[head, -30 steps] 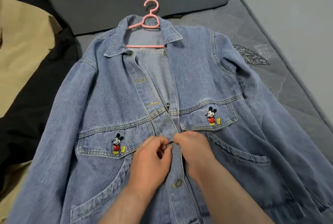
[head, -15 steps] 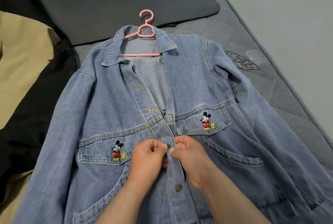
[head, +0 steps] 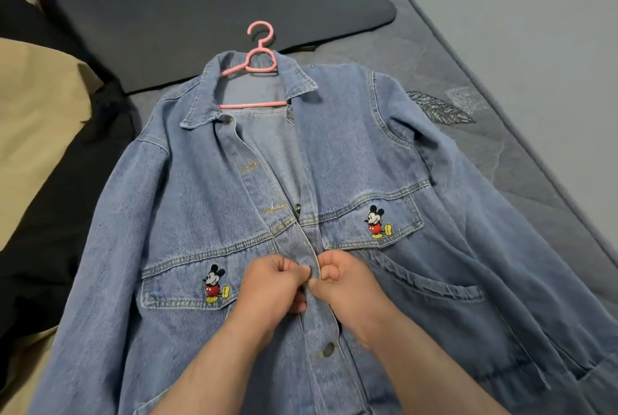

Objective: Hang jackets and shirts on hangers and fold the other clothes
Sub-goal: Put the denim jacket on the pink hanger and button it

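A light blue denim jacket [head: 351,160] with two cartoon mouse patches lies face up on the bed. A pink hanger [head: 257,57] sits inside its collar, hook pointing away from me. My left hand [head: 271,287] and my right hand [head: 347,284] meet at the front placket just below the chest pockets. Both pinch the denim edges there with curled fingers. One button below my hands [head: 326,350] is fastened. The placket above my hands is unfastened up to the collar.
A dark grey pillow [head: 217,3] lies beyond the hanger. Beige [head: 36,133] and black [head: 60,214] clothes are piled at the left. The grey mattress [head: 501,133] runs along a pale wall at the right.
The view has tilted, so the jacket sits lower in frame. My fingers have closed tighter over the placket; the small metal button seen between them earlier is now hidden.
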`<act>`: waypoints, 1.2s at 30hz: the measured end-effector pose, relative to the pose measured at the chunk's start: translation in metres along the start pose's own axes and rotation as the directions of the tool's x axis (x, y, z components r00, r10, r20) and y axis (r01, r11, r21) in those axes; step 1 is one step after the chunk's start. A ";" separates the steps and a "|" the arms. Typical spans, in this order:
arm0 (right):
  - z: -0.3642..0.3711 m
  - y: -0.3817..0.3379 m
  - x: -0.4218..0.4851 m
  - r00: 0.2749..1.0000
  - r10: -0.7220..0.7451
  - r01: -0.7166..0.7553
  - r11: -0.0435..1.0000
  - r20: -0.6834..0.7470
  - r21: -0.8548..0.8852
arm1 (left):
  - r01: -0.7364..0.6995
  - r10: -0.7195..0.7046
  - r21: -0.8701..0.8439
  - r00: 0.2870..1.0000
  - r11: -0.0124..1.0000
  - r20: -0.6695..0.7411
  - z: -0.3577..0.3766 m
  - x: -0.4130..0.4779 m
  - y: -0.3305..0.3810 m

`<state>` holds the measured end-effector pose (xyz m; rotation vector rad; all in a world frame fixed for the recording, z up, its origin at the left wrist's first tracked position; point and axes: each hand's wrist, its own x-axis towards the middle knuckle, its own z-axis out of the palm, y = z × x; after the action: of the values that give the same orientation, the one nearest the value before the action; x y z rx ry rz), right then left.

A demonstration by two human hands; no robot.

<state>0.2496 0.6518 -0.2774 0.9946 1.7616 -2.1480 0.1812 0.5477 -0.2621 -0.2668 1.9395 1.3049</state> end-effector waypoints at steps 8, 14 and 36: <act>0.003 -0.004 -0.001 0.998 0.054 -0.052 0.996 -0.027 0.075 | 0.012 0.005 -0.132 0.992 0.991 0.127 -0.011 0.001 -0.009; -0.001 -0.002 0.001 0.997 0.076 -0.071 0.984 -0.023 0.161 | -0.145 0.147 -0.134 0.989 0.980 0.004 0.000 -0.006 -0.017; -0.005 0.001 0.002 0.999 0.036 -0.034 0.995 -0.025 0.091 | 0.093 -0.094 0.028 0.993 0.995 0.069 -0.004 0.002 0.003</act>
<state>0.2502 0.6572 -0.2800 1.0715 1.6589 -2.2205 0.1758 0.5461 -0.2607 -0.2922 1.8610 1.2127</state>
